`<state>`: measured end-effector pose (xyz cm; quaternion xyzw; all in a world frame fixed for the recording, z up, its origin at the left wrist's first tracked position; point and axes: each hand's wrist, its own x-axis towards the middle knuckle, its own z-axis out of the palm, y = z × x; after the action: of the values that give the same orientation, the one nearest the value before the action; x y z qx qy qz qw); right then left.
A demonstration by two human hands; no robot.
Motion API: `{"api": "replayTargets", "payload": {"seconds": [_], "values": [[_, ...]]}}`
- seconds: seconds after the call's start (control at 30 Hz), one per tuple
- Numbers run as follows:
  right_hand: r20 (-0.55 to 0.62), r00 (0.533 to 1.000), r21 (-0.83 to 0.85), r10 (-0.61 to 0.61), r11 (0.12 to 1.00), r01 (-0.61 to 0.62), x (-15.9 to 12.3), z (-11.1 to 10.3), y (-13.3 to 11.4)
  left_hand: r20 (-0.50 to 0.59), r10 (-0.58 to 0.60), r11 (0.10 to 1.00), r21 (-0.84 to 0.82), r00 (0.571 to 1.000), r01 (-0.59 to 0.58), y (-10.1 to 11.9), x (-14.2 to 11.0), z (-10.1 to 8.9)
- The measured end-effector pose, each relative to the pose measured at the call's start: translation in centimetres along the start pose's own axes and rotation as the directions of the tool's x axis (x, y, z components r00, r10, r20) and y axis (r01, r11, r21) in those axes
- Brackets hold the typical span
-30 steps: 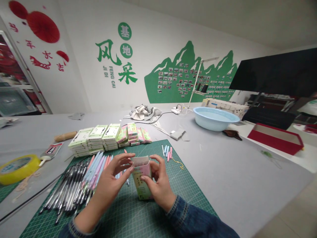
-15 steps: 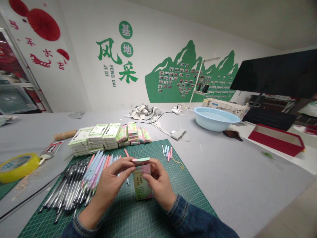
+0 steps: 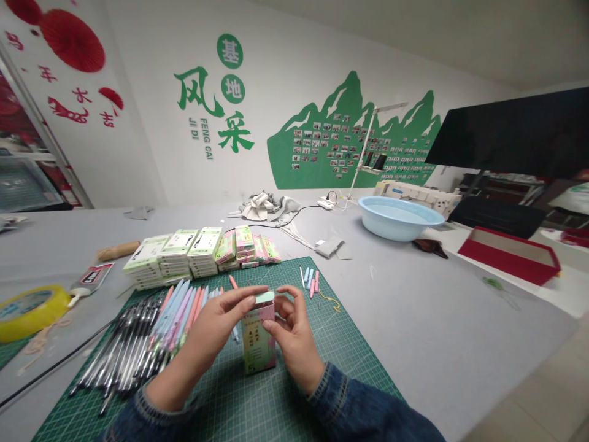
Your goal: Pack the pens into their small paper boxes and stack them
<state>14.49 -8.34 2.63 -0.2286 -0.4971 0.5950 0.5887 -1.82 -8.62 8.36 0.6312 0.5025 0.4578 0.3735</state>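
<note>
A small pink-and-green printed carton (image 3: pixel 259 344) stands upright on the green cutting mat (image 3: pixel 340 368). My right hand (image 3: pixel 294 334) grips its right side, thumb on the front face and fingers curled behind. At the carton's top, my left hand (image 3: pixel 221 316) has its fingers stretched along the back of the pale green top flap, with the thumb at the front edge. What is inside the carton cannot be seen. Left of it lie several black-and-clear pens (image 3: pixel 122 344) and several pastel pens (image 3: pixel 181 307), partly behind my left arm.
Stacked white-green boxes (image 3: pixel 202 252) and pink-green cartons (image 3: pixel 245 239) stand behind the mat. Short blue and pink pen parts (image 3: pixel 313 282) lie on its right. Yellow tape (image 3: pixel 50 313) and a glue tube (image 3: pixel 94 277) are at left; a blue basin (image 3: pixel 398 221) stands at back right.
The top flap has tipped down closer to the carton's top. My left fingers have straightened further over it. The carton appears slightly further left, and the camera view has shifted a little.
</note>
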Motion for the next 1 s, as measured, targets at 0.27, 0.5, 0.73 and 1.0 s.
{"api": "replayTargets", "payload": {"seconds": [0.27,0.5,0.73,1.0], "values": [[0.033,0.999,-0.047,-0.027,0.998,0.028,0.1,0.0,-0.2,-0.008,0.029,0.994,0.11,1.0,-0.028,0.0,-0.6,-0.1],[-0.03,0.996,-0.134,-0.081,0.988,0.076,0.6,0.4,-1.0,-0.092,0.102,0.979,0.188,0.991,-0.083,-0.5,-1.3,0.5],[-0.132,0.989,-0.083,-0.062,0.995,0.052,0.6,1.3,-1.3,-0.139,0.125,0.977,0.189,0.982,-0.097,-0.2,-1.8,1.2],[-0.215,0.97,-0.186,-0.111,0.98,0.071,0.3,0.9,0.0,-0.104,0.332,0.905,0.317,0.938,-0.285,-1.3,-2.8,1.5]]}}
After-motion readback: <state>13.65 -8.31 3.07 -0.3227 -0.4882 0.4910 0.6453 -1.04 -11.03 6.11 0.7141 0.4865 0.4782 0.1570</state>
